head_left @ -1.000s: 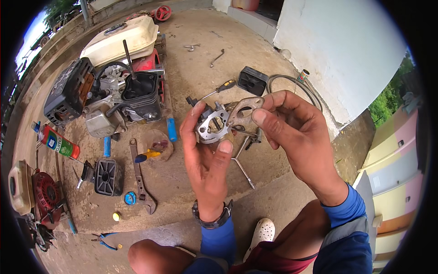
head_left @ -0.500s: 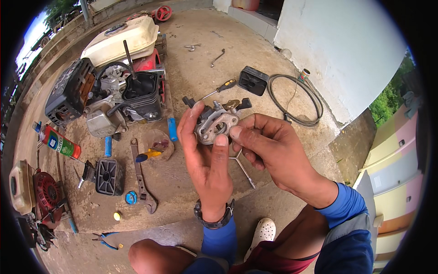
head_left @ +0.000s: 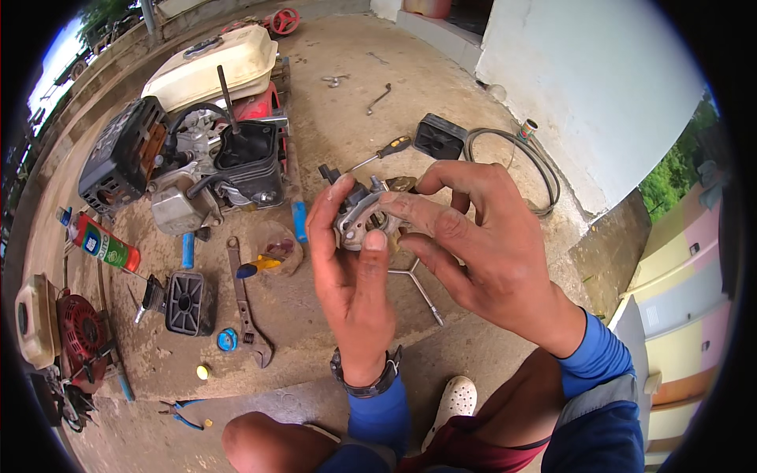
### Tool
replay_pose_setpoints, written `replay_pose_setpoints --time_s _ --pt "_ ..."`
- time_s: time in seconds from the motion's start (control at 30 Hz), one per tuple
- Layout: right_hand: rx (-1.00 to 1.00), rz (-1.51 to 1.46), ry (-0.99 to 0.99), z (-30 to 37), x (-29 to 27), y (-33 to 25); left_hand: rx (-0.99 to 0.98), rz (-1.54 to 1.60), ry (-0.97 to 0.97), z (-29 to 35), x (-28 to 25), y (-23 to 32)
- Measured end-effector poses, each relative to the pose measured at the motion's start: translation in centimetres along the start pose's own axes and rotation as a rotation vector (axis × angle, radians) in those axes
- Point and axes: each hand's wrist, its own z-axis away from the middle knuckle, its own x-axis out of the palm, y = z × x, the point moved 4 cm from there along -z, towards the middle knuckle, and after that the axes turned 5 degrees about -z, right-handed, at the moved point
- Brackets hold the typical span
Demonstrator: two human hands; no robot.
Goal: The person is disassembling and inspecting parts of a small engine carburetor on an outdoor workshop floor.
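Observation:
My left hand (head_left: 359, 296) is wrapped round a small grey metal carburetor (head_left: 353, 235), its thumb against the lower edge of the flange and its fingers along the left side. Black fittings stick up from the part's top. My right hand (head_left: 501, 244) is at the carburetor's right side, its index fingertip at the flange and its thumb apart below. Those fingers are spread, and they cover much of the part's right half. Beneath my hands a three-armed metal wrench (head_left: 426, 293) lies on the concrete.
At the upper left stands a partly dismantled engine (head_left: 248, 169) with a cream fuel tank (head_left: 209, 71). Nearer lie an adjustable wrench (head_left: 251, 323), a black ribbed cover (head_left: 188, 303) and a spray can (head_left: 106, 246). A screwdriver (head_left: 393, 147), black box (head_left: 440, 137) and coiled cable (head_left: 552, 185) lie beyond.
My right thumb and fingers have come off their pinch at the flange's right edge. That hand has risen and spread, its index finger now across the flange. The left hand keeps its hold.

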Motion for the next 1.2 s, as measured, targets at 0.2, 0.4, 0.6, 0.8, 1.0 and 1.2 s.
replay_pose_setpoints --time_s 0.2,0.4,0.6,0.8,1.0,1.2 --pt "-0.006 0.013 -0.09 0.3 0.23 0.17 -0.017 0.034 -0.043 0.14 0.03 0.21" --pt "0.035 -0.009 -0.121 -0.14 -0.26 -0.24 0.001 0.007 -0.077 0.18 -0.12 0.17" --pt "0.054 0.002 -0.113 -0.07 -0.24 0.06 -0.038 0.088 -0.077 0.26 0.04 0.31" --pt "0.053 -0.035 -0.1 0.21 -0.15 0.35 -0.066 0.136 -0.084 0.34 0.33 0.54" --pt "0.065 -0.078 -0.099 0.22 0.04 0.45 -0.118 0.167 -0.077 0.23 -0.05 0.27" --pt "0.067 -0.09 -0.093 0.24 0.14 0.57 -0.148 0.244 -0.066 0.23 0.28 0.21"
